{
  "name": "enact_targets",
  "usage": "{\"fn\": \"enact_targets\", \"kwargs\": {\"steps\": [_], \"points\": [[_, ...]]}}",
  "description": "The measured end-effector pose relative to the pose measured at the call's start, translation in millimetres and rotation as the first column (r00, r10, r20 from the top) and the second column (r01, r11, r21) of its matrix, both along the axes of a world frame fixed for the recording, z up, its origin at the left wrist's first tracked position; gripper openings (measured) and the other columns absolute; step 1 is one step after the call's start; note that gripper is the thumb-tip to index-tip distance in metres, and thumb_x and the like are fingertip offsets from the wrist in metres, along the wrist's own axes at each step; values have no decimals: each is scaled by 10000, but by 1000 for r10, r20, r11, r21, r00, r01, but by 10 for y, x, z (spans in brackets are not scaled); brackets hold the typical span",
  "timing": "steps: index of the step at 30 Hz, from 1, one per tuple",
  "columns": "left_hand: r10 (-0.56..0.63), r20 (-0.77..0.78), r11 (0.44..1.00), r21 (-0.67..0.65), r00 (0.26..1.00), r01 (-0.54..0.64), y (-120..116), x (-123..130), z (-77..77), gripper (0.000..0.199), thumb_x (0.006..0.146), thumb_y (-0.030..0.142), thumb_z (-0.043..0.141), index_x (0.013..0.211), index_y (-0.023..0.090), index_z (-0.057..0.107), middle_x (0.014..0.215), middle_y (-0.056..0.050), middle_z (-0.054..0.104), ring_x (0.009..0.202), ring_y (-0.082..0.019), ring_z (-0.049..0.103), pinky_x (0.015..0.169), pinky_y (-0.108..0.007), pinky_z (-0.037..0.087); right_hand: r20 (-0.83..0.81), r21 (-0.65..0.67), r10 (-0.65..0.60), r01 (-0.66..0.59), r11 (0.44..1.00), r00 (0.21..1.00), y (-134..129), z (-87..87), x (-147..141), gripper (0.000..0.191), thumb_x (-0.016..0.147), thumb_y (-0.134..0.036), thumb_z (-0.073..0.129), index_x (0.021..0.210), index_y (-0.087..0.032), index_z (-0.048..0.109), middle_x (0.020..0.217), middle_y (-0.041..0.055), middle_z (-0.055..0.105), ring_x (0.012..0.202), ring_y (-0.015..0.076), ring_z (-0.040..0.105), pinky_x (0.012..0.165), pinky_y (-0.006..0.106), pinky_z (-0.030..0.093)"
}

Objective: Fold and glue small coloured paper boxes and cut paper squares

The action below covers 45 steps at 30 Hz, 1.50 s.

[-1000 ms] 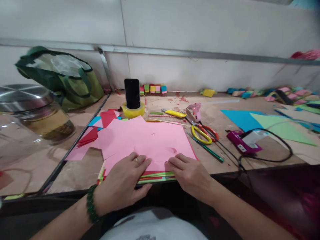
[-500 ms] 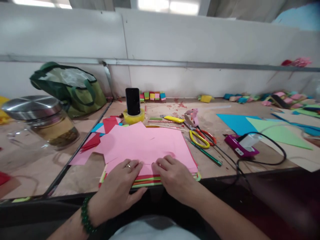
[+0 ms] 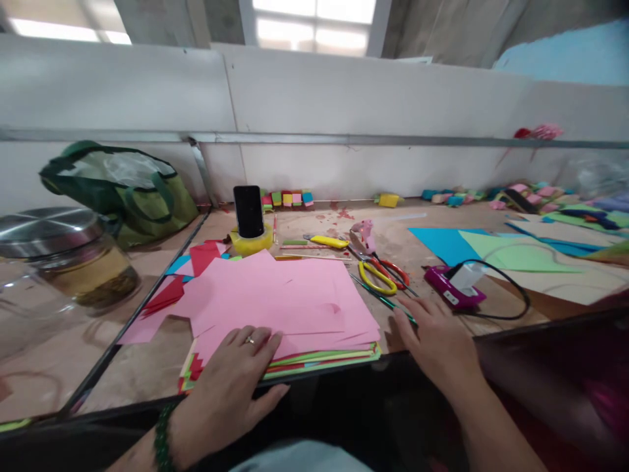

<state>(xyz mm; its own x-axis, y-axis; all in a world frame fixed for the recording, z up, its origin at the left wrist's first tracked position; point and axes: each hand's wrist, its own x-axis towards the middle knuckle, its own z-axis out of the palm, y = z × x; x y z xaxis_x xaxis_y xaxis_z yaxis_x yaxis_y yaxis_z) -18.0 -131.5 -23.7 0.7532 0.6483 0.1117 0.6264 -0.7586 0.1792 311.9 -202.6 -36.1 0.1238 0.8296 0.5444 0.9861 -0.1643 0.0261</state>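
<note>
My left hand (image 3: 238, 373), with a ring and a green bead bracelet, rests on the front left of a stack of pink paper (image 3: 275, 295), fingers flat and thumb apart. Other coloured sheets show along the stack's front edge. My right hand (image 3: 432, 337) is over the table right of the stack, its fingers spread at the lower end of a dark green pencil (image 3: 381, 298). Whether the fingertips touch the pencil is unclear. Just behind are yellow-handled scissors (image 3: 377, 278), an orange-handled pair (image 3: 399, 272) and a pink glue gun (image 3: 364, 236).
A magenta power strip (image 3: 455, 292) with a cable lies at the right, before blue and green sheets (image 3: 515, 252). A phone (image 3: 249, 211) stands in a yellow tape roll (image 3: 251, 242). At the left are a glass jar (image 3: 88, 269), a green bag (image 3: 147, 210) and red scraps (image 3: 164, 295).
My right hand has left the pink paper and moved right, beside the green pencil, with its fingers spreading. My left hand stays on the stack. The camera view has tilted up slightly.
</note>
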Motion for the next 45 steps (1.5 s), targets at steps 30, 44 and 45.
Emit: {"fn": "enact_targets", "kwargs": {"steps": [30, 44, 45], "points": [[-3, 160, 900, -429, 987, 72, 636, 701, 62, 230, 726, 385, 634, 791, 174, 571, 794, -10, 573, 720, -159, 502, 647, -276, 384, -831, -53, 9, -94, 994, 556, -354, -77, 34, 289, 823, -467, 529, 843, -199, 635, 707, 15, 633, 690, 196, 593, 605, 264, 462], [-83, 194, 919, -364, 977, 150, 611, 647, 89, 258, 764, 326, 609, 962, 161, 622, 914, -53, 621, 825, -189, 559, 753, -314, 465, -932, -132, -59, -181, 975, 357, -415, -51, -30, 383, 789, -545, 587, 701, -177, 643, 528, -38, 442, 486, 105, 395, 435, 212, 301], [-118, 193, 936, -306, 974, 174, 611, 640, 97, 360, 772, 324, 612, 1094, 163, 601, 1033, -86, 620, 931, -216, 564, 825, -345, 465, -940, -145, -78, -183, 972, 332, -428, -63, -8, 387, 785, -552, 592, 719, -175, 649, 523, -41, 432, 472, 98, 373, 416, 207, 270]]}}
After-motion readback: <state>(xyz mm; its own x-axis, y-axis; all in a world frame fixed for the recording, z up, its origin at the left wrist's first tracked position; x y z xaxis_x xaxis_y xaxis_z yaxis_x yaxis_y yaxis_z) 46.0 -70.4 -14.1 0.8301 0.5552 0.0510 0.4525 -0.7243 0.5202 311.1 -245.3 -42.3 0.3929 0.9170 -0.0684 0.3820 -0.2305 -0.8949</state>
